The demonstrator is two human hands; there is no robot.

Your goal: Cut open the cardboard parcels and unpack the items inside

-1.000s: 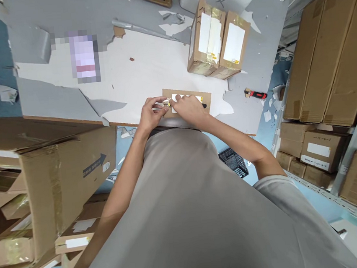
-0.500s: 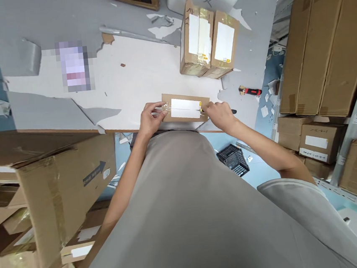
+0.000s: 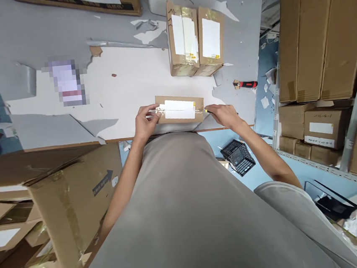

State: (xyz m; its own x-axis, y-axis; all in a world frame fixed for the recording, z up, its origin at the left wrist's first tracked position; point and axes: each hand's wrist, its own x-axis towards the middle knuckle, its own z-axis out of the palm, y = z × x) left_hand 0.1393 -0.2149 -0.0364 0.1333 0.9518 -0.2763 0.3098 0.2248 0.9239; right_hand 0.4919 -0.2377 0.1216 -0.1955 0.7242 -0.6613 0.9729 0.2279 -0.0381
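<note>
A small flat cardboard box (image 3: 181,119) lies near the table's front edge, with clear tape and a white label (image 3: 179,108) on its top. A thin line runs lengthwise across the label. My left hand (image 3: 145,121) grips the box's left end, thumb and fingers at its corner. At the other end, my right hand (image 3: 224,115) is closed around a slim black-and-yellow cutter (image 3: 207,111). Its yellow part shows just beyond the box's right edge; most of the handle is hidden in my fingers.
Two taped boxes (image 3: 182,36) stand behind, right of centre. A red-and-black knife (image 3: 248,84) lies at the table's right side. A blurred-out rectangle (image 3: 68,81) lies left. A large open carton (image 3: 77,202) holds boxes at lower left; shelves with cartons (image 3: 321,126) stand right. A black crate (image 3: 238,157) sits below.
My right hand has shifted off the box's right end, and the cutter's yellow part now shows past the edge. The left hand keeps its hold. The whole view has shifted slightly.
</note>
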